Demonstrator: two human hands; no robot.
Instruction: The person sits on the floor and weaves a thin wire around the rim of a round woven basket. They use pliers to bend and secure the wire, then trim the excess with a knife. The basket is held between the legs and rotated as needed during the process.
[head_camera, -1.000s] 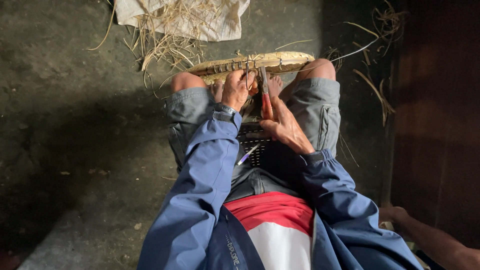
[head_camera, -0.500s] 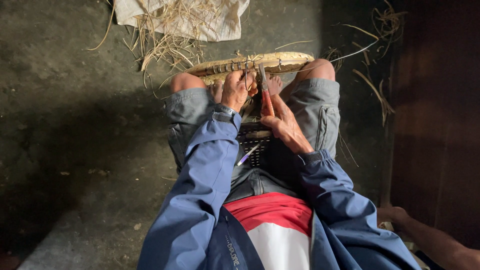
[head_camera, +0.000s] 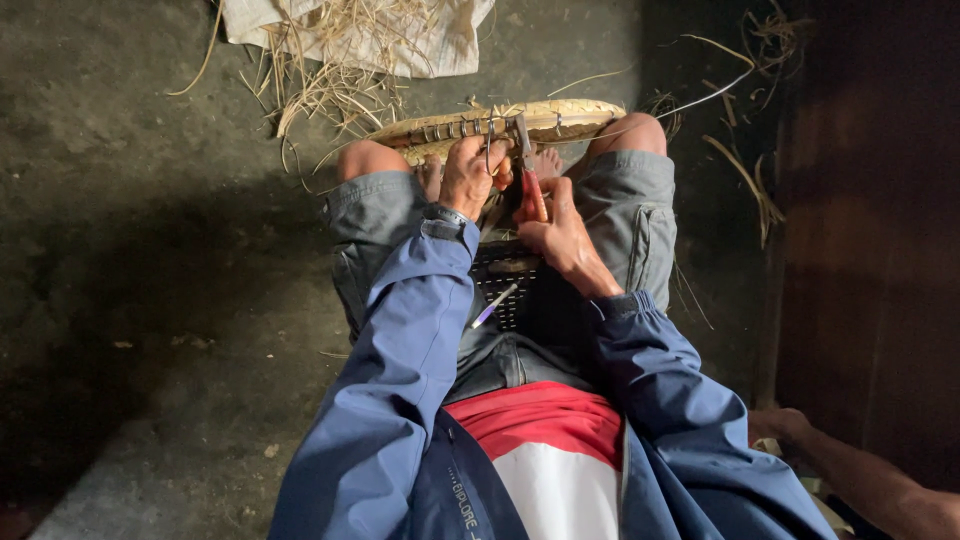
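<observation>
Firmly, left hand (head_camera: 468, 172) gripping basket rim (head_camera: 570, 117), right hand (head_camera: 556, 228) clutching red-handled pliers (head_camera: 530, 180).

You have no labels, signs or screens here; the one package-like thing is a flat, off-white sack (head_camera: 440, 40) on the floor, beyond your grip, strewn with straw.

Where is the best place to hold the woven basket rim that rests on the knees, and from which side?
Probably the bare right end of the woven basket rim, from above. The left hand grips the middle, and the right hand works red-handled pliers there, so only the ends seem free.
</observation>
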